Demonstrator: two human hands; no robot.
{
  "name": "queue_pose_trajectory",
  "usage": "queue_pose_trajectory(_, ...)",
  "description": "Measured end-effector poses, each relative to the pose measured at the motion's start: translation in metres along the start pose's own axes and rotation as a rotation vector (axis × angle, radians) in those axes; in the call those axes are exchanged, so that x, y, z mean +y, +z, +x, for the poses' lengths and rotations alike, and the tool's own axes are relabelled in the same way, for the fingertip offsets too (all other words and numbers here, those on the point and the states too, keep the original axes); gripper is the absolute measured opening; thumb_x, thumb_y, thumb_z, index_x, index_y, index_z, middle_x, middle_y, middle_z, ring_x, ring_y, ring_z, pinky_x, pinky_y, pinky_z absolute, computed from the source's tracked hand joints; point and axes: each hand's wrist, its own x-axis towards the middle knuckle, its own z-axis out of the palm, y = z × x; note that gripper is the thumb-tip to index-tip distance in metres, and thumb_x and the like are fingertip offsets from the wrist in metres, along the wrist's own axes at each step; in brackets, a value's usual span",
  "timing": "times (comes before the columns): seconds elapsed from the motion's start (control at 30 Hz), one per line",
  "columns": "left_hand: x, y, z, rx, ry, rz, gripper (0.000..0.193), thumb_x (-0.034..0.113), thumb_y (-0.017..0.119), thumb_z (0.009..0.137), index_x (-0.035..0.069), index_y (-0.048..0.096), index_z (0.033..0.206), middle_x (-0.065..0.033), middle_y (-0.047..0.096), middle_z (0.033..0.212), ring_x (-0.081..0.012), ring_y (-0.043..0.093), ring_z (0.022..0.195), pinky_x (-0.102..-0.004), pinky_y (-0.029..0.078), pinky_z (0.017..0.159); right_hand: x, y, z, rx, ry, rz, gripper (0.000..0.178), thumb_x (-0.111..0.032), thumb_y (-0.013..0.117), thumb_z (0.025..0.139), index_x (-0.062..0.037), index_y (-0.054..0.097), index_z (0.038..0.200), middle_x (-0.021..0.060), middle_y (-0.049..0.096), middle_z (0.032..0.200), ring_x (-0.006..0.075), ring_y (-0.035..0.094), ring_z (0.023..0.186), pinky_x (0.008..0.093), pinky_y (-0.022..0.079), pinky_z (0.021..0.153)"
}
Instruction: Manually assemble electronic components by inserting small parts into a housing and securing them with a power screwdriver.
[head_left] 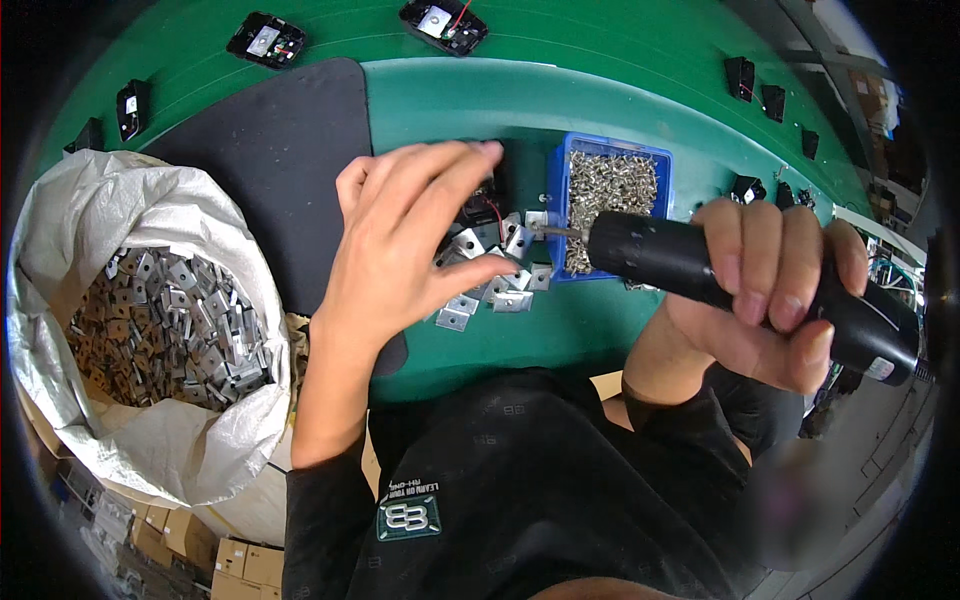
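Observation:
My right hand (pixel 770 275) is wrapped round a black electric screwdriver (pixel 650 250). Its bit (pixel 562 231) points left, crossing the near left part of a blue bin (pixel 662 210); whether a screw sits on the tip cannot be made out. The bin holds many small silver screws (pixel 610 190). My left hand (pixel 400 220) is open, fingers stretched and thumb apart, above a loose pile of small metal plates with holes (pixel 512 300). Partly hidden behind its fingers is a black plastic housing (pixel 487 205) with a red wire; contact between them cannot be told.
At left stands a white woven sack (pixel 235 430) full of metal plates (pixel 190 320). A dark mat (pixel 270 170) lies on the green table (pixel 450 110). Beyond it, several black housings, including one with a red wire (pixel 445 25), rest on a green strip. Cardboard boxes (pixel 245 570) are at lower left.

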Motion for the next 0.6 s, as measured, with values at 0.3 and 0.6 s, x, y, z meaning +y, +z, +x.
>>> queue_pose_trajectory(0.3, -0.010, 0.017, -0.005, -0.069, -0.200, -0.008, 0.091, 0.020, 0.081, 0.058, 0.007, 0.041, 0.138, -0.0122, 0.052, 0.127, -0.0278, 0.048, 0.120, -0.0420, 0.030, 0.103, 0.055, -0.004, 0.003, -0.028, -0.096, -0.143, 0.042, -0.019, 0.065, 0.083, -0.0165, 0.045, 0.119, -0.0008, 0.049, 0.074, 0.0147, 0.048, 0.063, 0.0349, 0.043, 0.066)
queue_pose_trajectory(0.6, -0.015, 0.019, -0.002, -0.015, -0.172, -0.050, 0.080, 0.021, 0.081, 0.057, 0.009, 0.052, 0.130, -0.0099, 0.058, 0.118, -0.0268, 0.054, 0.108, -0.0410, 0.034, 0.098, 0.070, -0.002, 0.005, 0.044, -0.075, -0.142, 0.041, -0.017, 0.065, 0.082, -0.0156, 0.045, 0.118, 0.0000, 0.050, 0.074, 0.0154, 0.050, 0.064, 0.0353, 0.044, 0.066)
